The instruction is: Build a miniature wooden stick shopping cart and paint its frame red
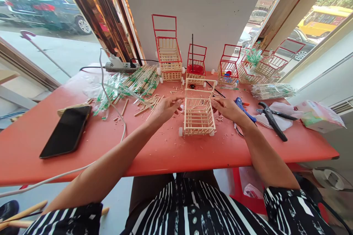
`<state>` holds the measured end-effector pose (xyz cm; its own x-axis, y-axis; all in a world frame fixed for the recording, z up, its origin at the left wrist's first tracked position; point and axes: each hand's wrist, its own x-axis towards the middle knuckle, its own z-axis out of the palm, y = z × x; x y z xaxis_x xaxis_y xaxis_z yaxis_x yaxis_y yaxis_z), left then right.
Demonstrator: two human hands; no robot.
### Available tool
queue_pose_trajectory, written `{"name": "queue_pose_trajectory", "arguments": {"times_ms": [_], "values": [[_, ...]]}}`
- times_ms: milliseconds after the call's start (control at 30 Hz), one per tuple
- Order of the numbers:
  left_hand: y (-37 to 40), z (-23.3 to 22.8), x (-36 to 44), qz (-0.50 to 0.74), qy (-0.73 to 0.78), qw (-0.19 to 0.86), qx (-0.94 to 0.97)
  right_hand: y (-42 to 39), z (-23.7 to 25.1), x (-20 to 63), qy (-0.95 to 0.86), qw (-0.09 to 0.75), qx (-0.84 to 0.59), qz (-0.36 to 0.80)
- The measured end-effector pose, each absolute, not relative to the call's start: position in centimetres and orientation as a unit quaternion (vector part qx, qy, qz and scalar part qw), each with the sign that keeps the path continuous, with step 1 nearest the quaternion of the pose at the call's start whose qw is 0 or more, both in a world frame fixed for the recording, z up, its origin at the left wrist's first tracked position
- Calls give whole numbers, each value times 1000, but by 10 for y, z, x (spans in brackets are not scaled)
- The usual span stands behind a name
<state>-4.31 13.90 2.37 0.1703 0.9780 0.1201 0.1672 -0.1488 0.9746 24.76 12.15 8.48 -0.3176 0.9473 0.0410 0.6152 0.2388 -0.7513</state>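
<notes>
A miniature shopping cart (200, 117) of pale wooden sticks stands in front of me on the table, with white wheels at its corners. Its tall handle frame leans up at the far end. My left hand (167, 109) is beside the cart's left side, close to a white rear wheel (182, 107); its fingers are stretched forward and slightly apart from the thumb. On the other side, my right hand (226, 109) has its fingertips closed against the cart's right rear side. Its fingertips partly hide what they pinch there.
Finished carts with red rims (168, 53) line the wall. Wooden sticks (143, 80), partly bagged, lie left, near a phone (66, 130) and white cable (124, 125). At right are a blue glue gun (244, 109), black-handled cutters (273, 121) and a tissue pack (321, 115). Crumbs litter the red tabletop (165, 154).
</notes>
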Motion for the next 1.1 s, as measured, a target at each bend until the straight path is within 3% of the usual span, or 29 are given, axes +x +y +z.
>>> {"name": "queue_pose_trajectory", "arguments": {"times_ms": [300, 633, 1100], "values": [[143, 2, -45, 471, 413, 513, 587, 126, 94, 232, -732, 252, -515, 369], [134, 32, -66, 501, 420, 490, 577, 144, 94, 203, -644, 288, -515, 487], [135, 23, -67, 503, 449, 434, 597, 142, 66, 203, -693, 350, -491, 396]]}}
